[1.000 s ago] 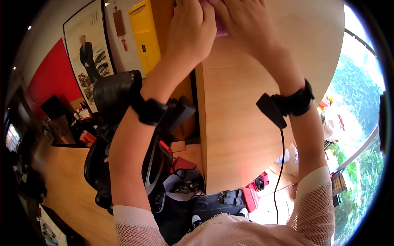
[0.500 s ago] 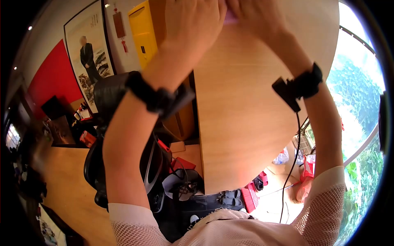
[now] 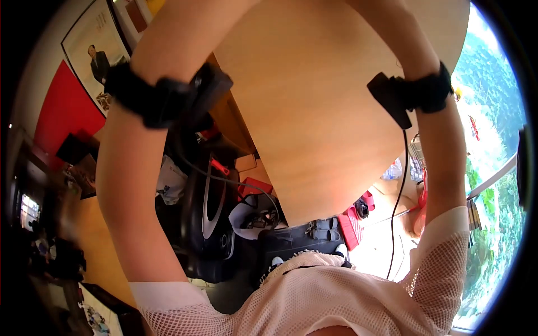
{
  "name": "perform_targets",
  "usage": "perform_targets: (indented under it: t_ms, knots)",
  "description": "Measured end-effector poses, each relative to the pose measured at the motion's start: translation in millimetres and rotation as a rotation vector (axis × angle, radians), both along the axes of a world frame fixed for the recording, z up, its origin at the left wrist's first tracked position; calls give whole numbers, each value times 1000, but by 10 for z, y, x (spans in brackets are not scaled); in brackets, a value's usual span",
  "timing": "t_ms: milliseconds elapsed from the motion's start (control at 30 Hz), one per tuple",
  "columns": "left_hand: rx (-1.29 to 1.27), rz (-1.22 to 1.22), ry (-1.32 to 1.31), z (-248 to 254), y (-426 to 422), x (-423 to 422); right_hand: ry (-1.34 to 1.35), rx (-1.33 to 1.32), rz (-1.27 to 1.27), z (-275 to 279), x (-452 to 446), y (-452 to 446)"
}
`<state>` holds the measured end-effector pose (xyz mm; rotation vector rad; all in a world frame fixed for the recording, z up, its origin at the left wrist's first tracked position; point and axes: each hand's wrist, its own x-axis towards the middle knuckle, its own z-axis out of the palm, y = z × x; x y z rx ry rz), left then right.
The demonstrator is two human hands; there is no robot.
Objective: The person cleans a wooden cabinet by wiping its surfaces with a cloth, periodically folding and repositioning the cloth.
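Observation:
Both my hands lie beyond the top edge of the view, so their fingers and anything in them are hidden. My left forearm (image 3: 185,39) and my right forearm (image 3: 400,33) reach up over a light wooden tabletop (image 3: 319,112). A black strap with a boxy device (image 3: 168,98) circles the left forearm. Around the right one sits a similar black strap (image 3: 426,89), with a cable (image 3: 399,207) hanging from its device.
A black chair (image 3: 207,235) stands left of the tabletop. Below the table edge are a bag-like bin (image 3: 252,215), grey slippers (image 3: 324,229) and a red object (image 3: 352,227). A framed picture (image 3: 98,50) hangs at left; a bright window (image 3: 493,123) is at right.
My hands, earlier at the top edge with a small pinkish-purple thing between them, have gone out of view. The view has tilted, and the left forearm sits farther left and higher.

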<state>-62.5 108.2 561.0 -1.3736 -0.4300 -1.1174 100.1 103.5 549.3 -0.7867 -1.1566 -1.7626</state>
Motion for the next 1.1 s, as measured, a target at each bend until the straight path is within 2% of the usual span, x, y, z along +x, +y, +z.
perform_targets:
  t_ms: [67, 133, 200, 233, 333, 367, 433, 500, 567, 600, 700, 767, 867, 967, 1067, 1100]
  knots:
    - [28, 0, -8, -278, 62, 1, 61, -68, 37, -310, -68, -103]
    - [-54, 15, -38, -594, 91, -3, 98, -100, 98, -557, -99, -45]
    - [-249, 41, -76, -952, -93, 10, 133, -149, 160, -871, -120, -3]
    - [-408, 164, -91, -1083, -267, 10, 159, -198, 182, -1045, -130, -2]
    - [-430, -69, -79, -1691, -171, -38, 256, -462, 189, -1653, -261, -192]
    - [-531, -111, -86, -1962, -119, -70, 305, -481, 302, -1900, -268, -193]
    - [-729, 18, -58, -2575, -237, -92, 345, -672, 274, -2495, -253, -314]
    - [-833, 2, -46, -3375, -306, -131, 356, -814, 246, -3227, -279, -443]
    - [-898, 10, -104, -4203, -382, -104, 369, -1001, 272, -3747, -364, -683]
    - [-1007, 71, -80, -4473, -477, -113, 405, -1057, 270, -3916, -417, -760]
    - [-1034, 59, -39, -4743, -606, -192, 453, -1154, 312, -4064, -455, -978]
    - [-1085, 15, -45, -4665, -634, -233, 437, -1186, 275, -4021, -379, -1034]
    - [-1073, 35, -12, -4632, -639, -271, 528, -1142, 397, -4057, -224, -1086]
    - [-1035, -18, -69, -4671, -627, -233, 1092, -1043, 680, -4176, -240, -1199]
    - [-1023, -48, -101, -4523, -718, -211, 1435, -1389, 1061, -4628, -35, -1068]
    - [-1020, -52, -109, -4486, -755, -211, 1433, -1567, 1083, -4764, 54, -1030]
